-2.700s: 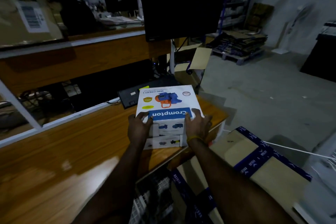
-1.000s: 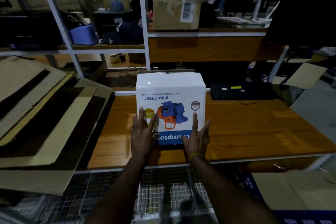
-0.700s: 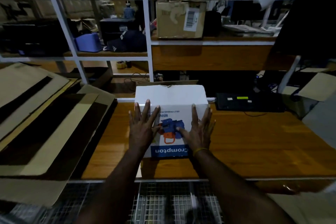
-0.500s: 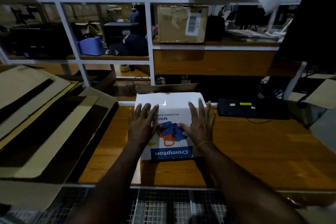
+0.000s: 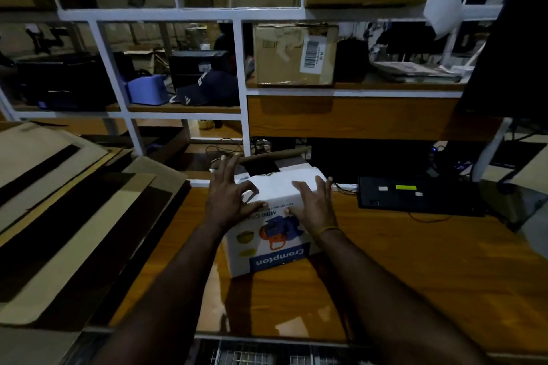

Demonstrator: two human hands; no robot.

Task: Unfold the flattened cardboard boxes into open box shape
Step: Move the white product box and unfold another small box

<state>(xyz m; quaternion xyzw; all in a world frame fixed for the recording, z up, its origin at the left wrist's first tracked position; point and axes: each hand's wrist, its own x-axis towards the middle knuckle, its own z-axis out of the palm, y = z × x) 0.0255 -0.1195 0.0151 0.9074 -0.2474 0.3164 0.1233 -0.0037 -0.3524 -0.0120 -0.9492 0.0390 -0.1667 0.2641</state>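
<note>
A white printed Crompton box (image 5: 275, 249) stands on the wooden table (image 5: 400, 261), its printed face towards me and upside down. Both my hands lie over its top front edge. My left hand (image 5: 228, 198) sits at the top left corner with its thumb on the printed face, index finger bent on the top and the other fingers stretched towards the far side. My right hand (image 5: 311, 204) rests flat on the top right, thumb on the printed face. A brown flap (image 5: 272, 155) sticks up behind the box.
A stack of flattened cardboard sheets (image 5: 59, 216) lies at the left. A black keyboard (image 5: 415, 195) lies on the table to the right of the box. A white shelf frame (image 5: 243, 92) with a taped brown carton (image 5: 293, 53) stands behind the table.
The box has been moved from the table's right end to the middle. It has tipped further away from me, and both hands have slid from its printed face up to the top edge.
</note>
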